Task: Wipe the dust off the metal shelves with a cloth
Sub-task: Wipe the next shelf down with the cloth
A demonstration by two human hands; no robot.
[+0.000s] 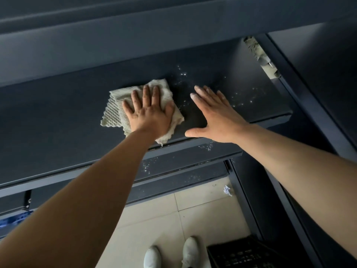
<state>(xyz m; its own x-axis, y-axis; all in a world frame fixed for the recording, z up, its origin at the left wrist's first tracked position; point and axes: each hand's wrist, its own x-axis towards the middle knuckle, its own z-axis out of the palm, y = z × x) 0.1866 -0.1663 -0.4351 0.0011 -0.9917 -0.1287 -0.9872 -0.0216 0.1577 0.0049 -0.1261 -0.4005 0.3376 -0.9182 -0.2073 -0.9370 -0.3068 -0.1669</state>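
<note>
Your left hand [148, 111] presses flat on the cloth [142, 108] on the dark shelf [58, 117]. Your right hand [216, 117] rests flat and holds nothing. Push the cloth toward the white specks [182, 74].

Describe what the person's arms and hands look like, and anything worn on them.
Both forearms are bare up to the frame's edge: no sleeves show. The left hand and right hand wear no gloves, rings, watch or bracelet. The right hand's fingertips look dusty.
</note>
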